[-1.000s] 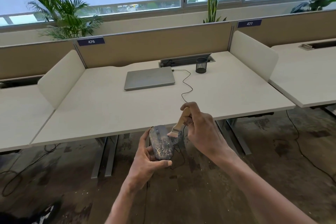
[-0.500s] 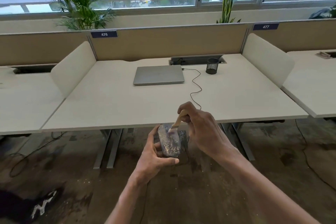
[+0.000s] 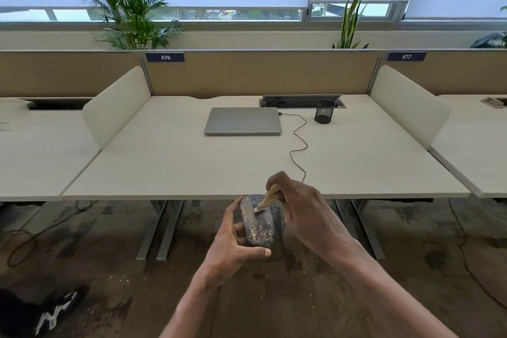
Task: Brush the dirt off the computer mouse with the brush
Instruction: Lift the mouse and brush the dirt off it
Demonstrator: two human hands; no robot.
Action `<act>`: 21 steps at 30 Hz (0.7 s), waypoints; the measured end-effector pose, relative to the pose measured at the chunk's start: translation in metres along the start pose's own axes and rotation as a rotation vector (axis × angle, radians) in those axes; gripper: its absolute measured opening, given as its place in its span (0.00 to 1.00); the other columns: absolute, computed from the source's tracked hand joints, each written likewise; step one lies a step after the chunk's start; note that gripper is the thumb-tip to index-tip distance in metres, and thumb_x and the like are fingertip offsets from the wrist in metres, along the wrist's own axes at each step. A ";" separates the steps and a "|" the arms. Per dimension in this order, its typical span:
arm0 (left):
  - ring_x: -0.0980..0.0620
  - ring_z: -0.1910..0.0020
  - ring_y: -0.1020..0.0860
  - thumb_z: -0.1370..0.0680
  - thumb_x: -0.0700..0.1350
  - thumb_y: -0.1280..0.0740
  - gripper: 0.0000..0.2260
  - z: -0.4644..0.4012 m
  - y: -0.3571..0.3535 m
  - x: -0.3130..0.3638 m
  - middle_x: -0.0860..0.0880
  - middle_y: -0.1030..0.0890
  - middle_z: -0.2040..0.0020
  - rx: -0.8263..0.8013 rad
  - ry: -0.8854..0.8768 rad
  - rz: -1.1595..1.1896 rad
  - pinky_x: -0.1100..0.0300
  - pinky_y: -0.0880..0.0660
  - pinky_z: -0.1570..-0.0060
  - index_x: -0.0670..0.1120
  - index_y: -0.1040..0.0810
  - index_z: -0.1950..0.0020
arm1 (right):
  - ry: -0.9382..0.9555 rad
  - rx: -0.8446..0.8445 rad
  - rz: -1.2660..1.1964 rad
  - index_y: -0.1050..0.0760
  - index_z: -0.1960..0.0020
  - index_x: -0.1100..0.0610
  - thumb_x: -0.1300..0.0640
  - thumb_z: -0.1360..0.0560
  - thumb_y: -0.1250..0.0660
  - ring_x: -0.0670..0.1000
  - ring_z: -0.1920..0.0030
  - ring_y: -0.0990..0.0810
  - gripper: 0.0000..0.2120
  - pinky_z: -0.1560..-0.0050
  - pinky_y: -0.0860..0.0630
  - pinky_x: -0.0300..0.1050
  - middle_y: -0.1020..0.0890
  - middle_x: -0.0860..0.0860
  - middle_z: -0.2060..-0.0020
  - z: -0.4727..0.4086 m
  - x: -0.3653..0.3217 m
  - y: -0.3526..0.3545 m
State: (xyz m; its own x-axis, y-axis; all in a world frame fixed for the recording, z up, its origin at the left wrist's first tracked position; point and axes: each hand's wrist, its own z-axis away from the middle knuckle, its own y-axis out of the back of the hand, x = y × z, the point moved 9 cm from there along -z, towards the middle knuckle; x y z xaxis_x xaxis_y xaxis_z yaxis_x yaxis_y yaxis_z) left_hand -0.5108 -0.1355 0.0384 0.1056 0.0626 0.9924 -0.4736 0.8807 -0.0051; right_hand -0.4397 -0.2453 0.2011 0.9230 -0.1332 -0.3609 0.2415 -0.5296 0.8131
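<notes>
A dark computer mouse (image 3: 258, 223), speckled with pale dirt, is held in the air just in front of the desk's front edge. My left hand (image 3: 231, 248) grips it from the left and below, thumb under its near end. My right hand (image 3: 304, 212) is closed around a small brush with a wooden handle (image 3: 269, 195). The brush's pale bristles touch the top of the mouse near its far end. The mouse's thin black cable (image 3: 299, 145) runs across the desk to the laptop.
A closed grey laptop (image 3: 242, 121) lies on the white desk (image 3: 164, 162), with a black mesh pen cup (image 3: 324, 111) to its right. Low dividers flank the desk. Below is dark floor with desk legs, loose cables and a shoe (image 3: 55, 313) at bottom left.
The head view has shifted, so the desk sits more centred. The brush tip has moved over the top of the mouse toward its far end. Both hands keep their grips.
</notes>
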 end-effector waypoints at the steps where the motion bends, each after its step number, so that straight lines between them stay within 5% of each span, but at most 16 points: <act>1: 0.43 0.44 0.13 0.35 0.30 0.18 0.54 -0.001 0.000 0.000 0.44 0.17 0.38 0.002 0.001 0.000 0.46 0.17 0.42 0.63 0.43 0.23 | 0.003 -0.007 0.003 0.36 0.42 0.51 0.69 0.22 0.37 0.49 0.67 0.28 0.17 0.69 0.31 0.37 0.26 0.48 0.63 0.002 -0.001 -0.001; 8: 0.41 0.45 0.13 0.35 0.31 0.17 0.53 -0.003 0.000 -0.003 0.44 0.16 0.39 0.010 0.006 0.020 0.43 0.18 0.41 0.64 0.42 0.23 | -0.025 0.038 -0.047 0.34 0.43 0.51 0.69 0.22 0.40 0.52 0.65 0.25 0.15 0.68 0.26 0.49 0.24 0.51 0.63 0.006 0.006 0.009; 14: 0.44 0.42 0.14 0.38 0.37 0.15 0.52 -0.007 0.003 -0.001 0.42 0.17 0.37 0.015 -0.021 0.016 0.45 0.18 0.41 0.68 0.40 0.27 | -0.033 0.019 -0.037 0.34 0.44 0.53 0.70 0.23 0.39 0.45 0.69 0.34 0.14 0.71 0.36 0.36 0.29 0.47 0.65 0.005 0.008 0.007; 17: 0.42 0.42 0.14 0.39 0.38 0.14 0.53 -0.006 0.002 -0.006 0.41 0.18 0.37 0.005 -0.017 0.022 0.43 0.18 0.40 0.68 0.40 0.26 | -0.038 0.017 -0.060 0.33 0.44 0.54 0.70 0.23 0.38 0.46 0.68 0.29 0.14 0.70 0.32 0.37 0.26 0.47 0.64 0.009 0.009 0.007; 21: 0.43 0.41 0.15 0.40 0.38 0.14 0.51 -0.008 0.002 -0.004 0.42 0.17 0.37 0.015 -0.030 0.042 0.50 0.17 0.45 0.69 0.38 0.29 | -0.080 0.111 -0.110 0.30 0.43 0.59 0.70 0.23 0.36 0.43 0.63 0.22 0.12 0.65 0.30 0.25 0.23 0.44 0.60 0.003 0.024 0.014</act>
State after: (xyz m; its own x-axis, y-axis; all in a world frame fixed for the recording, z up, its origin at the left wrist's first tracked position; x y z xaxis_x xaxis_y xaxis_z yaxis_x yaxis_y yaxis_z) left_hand -0.5055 -0.1301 0.0332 0.0595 0.0855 0.9946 -0.4902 0.8704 -0.0455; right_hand -0.4155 -0.2587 0.2026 0.8650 -0.1332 -0.4837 0.3010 -0.6335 0.7128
